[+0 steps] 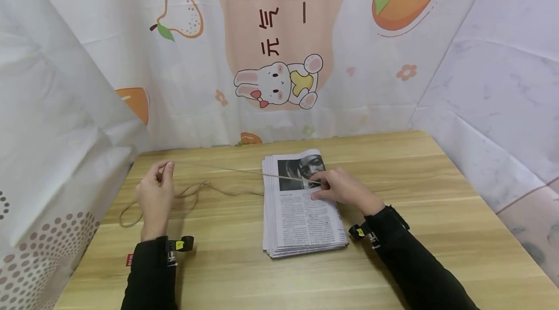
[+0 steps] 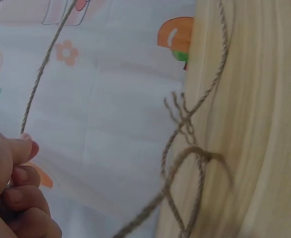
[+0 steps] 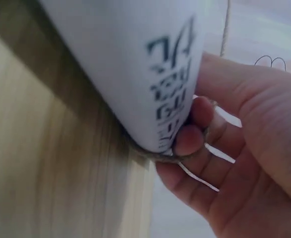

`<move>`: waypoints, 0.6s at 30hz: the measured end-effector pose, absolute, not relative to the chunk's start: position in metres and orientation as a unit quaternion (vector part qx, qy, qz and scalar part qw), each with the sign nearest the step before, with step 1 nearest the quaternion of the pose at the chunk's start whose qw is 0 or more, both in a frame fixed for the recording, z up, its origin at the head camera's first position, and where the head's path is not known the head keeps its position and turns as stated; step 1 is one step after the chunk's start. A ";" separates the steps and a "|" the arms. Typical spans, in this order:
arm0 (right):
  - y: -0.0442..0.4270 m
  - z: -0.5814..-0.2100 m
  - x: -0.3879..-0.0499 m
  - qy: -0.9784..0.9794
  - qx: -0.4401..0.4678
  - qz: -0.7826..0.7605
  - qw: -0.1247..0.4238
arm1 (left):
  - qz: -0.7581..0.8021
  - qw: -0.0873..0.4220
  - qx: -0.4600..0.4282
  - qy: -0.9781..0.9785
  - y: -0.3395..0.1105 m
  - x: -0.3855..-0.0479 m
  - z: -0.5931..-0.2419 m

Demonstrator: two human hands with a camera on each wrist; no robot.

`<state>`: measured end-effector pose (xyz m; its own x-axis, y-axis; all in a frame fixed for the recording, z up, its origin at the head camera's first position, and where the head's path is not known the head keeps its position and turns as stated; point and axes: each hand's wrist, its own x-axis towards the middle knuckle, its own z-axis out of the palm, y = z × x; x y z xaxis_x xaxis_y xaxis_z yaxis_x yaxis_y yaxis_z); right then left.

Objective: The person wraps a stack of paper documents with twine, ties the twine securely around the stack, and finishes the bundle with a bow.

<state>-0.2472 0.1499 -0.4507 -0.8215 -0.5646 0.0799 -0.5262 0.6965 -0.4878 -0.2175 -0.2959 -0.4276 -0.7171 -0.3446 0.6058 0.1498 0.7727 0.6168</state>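
Observation:
A folded stack of newspapers [image 1: 301, 222] lies on the wooden table, its printed side up. Twine [image 1: 227, 169] stretches across its upper part, pulled nearly straight between my two hands. To the left of the stack, my left hand [image 1: 155, 193] is raised, pinching the twine between thumb and fingers. My right hand [image 1: 349, 191] is at the stack's right edge, its fingers curled round the twine. In the right wrist view the twine [image 3: 155, 156] bends round the newspaper's folded edge [image 3: 130, 64] beside those fingertips. Another length passes to the stack's left side; its course underneath is hidden.
Loose twine with frayed ends [image 2: 185, 116] lies looped on the table [image 1: 209, 271] near my left hand. A printed curtain [image 1: 188, 82] hangs along the table's back edge, with white sheeting on both sides. Each sleeve carries a small wrist camera [image 1: 187, 243].

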 end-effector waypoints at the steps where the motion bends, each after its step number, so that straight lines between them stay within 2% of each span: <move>1: 0.150 -0.451 -0.247 0.919 -0.299 -0.256 0.041 | -0.331 0.367 0.061 -0.867 -0.298 -0.218 -0.429; 9: 0.159 -0.450 -0.249 0.890 -0.340 -0.298 0.067 | -0.345 0.312 0.136 -0.875 -0.322 -0.212 -0.432; 13: 0.165 -0.452 -0.251 0.882 -0.360 -0.294 0.080 | -0.363 0.322 0.136 -0.864 -0.333 -0.208 -0.430; 18: 0.168 -0.451 -0.251 0.889 -0.343 -0.288 0.095 | -0.387 0.320 0.122 -0.856 -0.335 -0.208 -0.426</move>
